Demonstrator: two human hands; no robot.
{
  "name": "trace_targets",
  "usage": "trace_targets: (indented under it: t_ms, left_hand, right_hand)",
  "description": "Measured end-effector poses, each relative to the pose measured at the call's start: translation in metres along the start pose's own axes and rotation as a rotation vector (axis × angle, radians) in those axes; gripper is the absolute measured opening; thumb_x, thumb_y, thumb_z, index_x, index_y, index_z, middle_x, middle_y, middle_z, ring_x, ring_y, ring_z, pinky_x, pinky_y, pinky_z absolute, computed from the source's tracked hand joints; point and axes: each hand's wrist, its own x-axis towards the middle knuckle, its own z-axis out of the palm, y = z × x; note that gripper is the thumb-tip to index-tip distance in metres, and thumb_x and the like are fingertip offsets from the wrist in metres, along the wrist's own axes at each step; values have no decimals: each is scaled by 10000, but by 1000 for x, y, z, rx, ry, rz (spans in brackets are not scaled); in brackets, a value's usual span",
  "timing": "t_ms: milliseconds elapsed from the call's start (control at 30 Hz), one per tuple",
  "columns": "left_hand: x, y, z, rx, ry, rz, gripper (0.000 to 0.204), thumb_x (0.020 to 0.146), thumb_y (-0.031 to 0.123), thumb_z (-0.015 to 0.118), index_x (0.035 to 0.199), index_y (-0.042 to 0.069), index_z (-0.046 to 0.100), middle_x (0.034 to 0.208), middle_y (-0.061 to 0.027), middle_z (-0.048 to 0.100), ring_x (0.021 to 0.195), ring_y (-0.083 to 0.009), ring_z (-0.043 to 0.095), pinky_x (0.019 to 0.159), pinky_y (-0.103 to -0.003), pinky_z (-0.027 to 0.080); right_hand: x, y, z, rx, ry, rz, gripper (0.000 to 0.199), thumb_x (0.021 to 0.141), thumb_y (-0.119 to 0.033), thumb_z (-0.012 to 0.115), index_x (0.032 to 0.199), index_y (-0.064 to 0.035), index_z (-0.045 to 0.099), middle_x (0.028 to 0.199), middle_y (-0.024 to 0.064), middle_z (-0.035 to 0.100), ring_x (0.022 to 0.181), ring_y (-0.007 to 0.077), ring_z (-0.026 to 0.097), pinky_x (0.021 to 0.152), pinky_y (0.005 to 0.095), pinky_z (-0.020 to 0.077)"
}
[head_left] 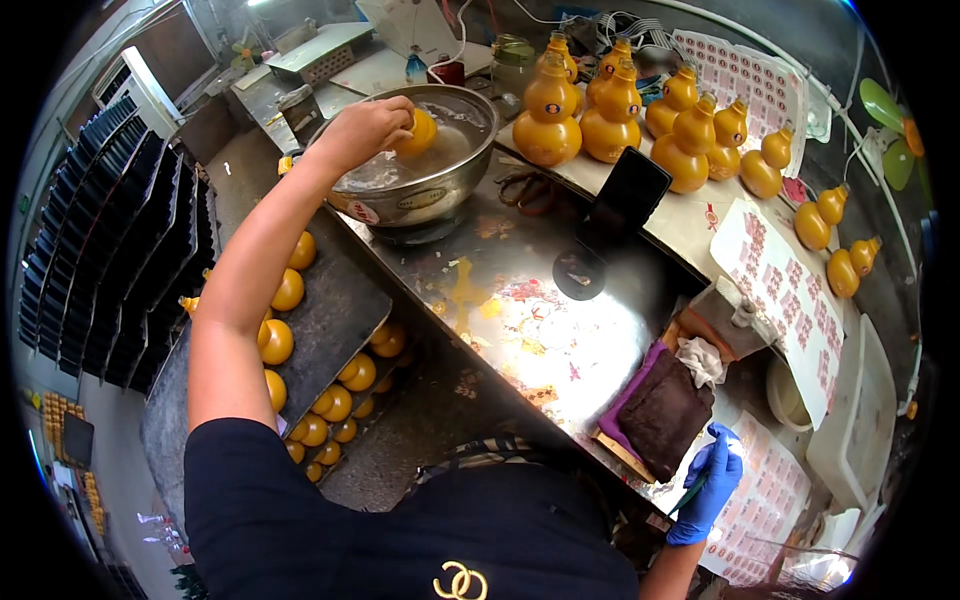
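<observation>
Yellow gourd (419, 134) is being gripped by the left hand (368, 130) at the water (450, 142) in the metal bowl (462, 184), a slip possibly being invited by wet, rounded sides, while a thin green tool (686, 498) is being held by the gloved right hand (710, 485)

Gourd-shaped bottles (546, 140), 1 o'clock: amber yellow, dark round marks on several
Sticker sheet (780, 290), 3 o'clock: white, reddish clusters
Right hand (708, 485), 4 o'clock: blue glove (700, 512)
Cloth pad (665, 415), 4 o'clock: dark brown, purple edge
</observation>
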Motion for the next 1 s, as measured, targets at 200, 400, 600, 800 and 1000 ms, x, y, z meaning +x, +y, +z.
trace_targets:
  t_ms: [200,400,600,800,1000]
  left_hand:
    - [14,0,-1,42,-116,-160,129,856,144,596,923,46,646,1008,-65,605,906,-307,605,765,-393,490]
    - [27,5,6,-41,-297,62,100,801,121,597,845,49,650,962,-91,597,922,-306,593,808,-382,477]
    - [30,-3,7,140,-306,173,131,782,159,631,837,41,614,926,-98,591,891,-317,595,777,-413,483]
    - [16,-31,2,264,-181,-262,272,843,315,634,863,47,594,915,-141,600,867,-356,611,737,-454,487]
    - [0,-32,-34,237,77,-484,278,863,300,614,886,25,575,837,-194,602,807,-392,590,699,-475,453]
  right_hand:
    - [5,-4,11,54,-5,72,196,980,-196,504,1044,-35,597,578,-28,472,422,18,382,374,171,264]
    - [10,2,9,15,-21,73,230,981,-225,505,1078,-27,569,585,-18,470,408,28,367,362,175,270]
    - [8,0,13,14,-43,63,229,978,-214,503,1079,-19,570,604,-13,479,414,30,369,363,174,274]
    - [5,2,11,17,-32,57,219,971,-215,513,1057,-28,588,597,-24,474,424,25,375,371,173,267]
    - [9,-3,9,-159,-58,31,209,951,-172,525,1024,-37,666,616,-29,520,491,37,445,449,208,338]
